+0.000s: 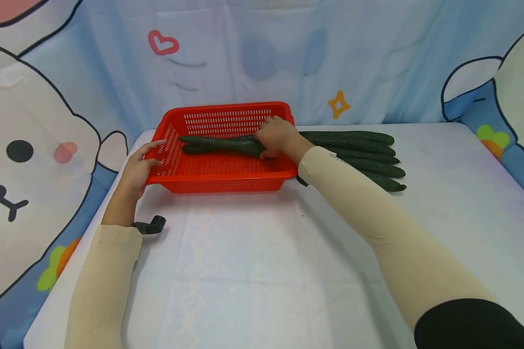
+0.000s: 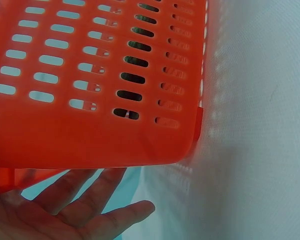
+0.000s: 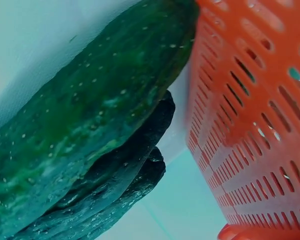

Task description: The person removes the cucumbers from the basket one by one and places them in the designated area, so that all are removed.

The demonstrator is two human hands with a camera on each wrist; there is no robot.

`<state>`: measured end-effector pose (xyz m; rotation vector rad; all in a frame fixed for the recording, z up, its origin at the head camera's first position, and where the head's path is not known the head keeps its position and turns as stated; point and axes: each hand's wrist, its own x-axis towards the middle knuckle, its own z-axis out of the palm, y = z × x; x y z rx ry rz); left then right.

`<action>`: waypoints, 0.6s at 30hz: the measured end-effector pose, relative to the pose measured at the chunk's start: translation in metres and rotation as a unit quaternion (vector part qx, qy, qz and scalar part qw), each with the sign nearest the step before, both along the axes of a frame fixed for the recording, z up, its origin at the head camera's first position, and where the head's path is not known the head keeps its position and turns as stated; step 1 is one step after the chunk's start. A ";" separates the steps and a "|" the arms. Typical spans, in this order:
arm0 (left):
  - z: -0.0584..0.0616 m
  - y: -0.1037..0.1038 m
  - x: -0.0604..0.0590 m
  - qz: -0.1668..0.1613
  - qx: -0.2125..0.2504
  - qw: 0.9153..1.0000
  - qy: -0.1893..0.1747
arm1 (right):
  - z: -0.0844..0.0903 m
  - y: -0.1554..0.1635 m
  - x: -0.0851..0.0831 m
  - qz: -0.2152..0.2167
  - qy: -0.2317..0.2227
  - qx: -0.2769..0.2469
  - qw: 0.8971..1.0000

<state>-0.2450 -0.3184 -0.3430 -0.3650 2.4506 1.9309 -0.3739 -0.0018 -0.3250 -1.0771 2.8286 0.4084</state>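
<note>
A red plastic basket (image 1: 227,184) with slotted walls stands at the far side of the table. My left hand (image 1: 136,167) holds its left rim, a finger and thumb over the edge; in the left wrist view, other fingers (image 2: 97,200) stretch out below the rim. Two dark green cucumbers (image 1: 220,146) lie side by side inside. My right hand (image 1: 279,138) reaches over the right rim and grips the right end of a cucumber there, its fingers partly hiding that end. Beneath the right forearm, more cucumbers (image 1: 353,140) lie in a row beside the basket, partly covered by the sleeve.
A white cloth covers the table (image 1: 244,271). Behind it hangs a blue curtain (image 1: 288,58) with cartoon prints. The right wrist view shows cucumbers (image 3: 90,115) close beside the basket's slotted wall (image 3: 245,115). A black strap (image 1: 150,226) sits on the left wrist.
</note>
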 end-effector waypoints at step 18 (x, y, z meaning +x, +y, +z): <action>-0.003 0.000 -0.002 0.006 0.008 1.000 -0.010 | -0.009 -0.005 0.005 0.067 0.005 0.036 0.997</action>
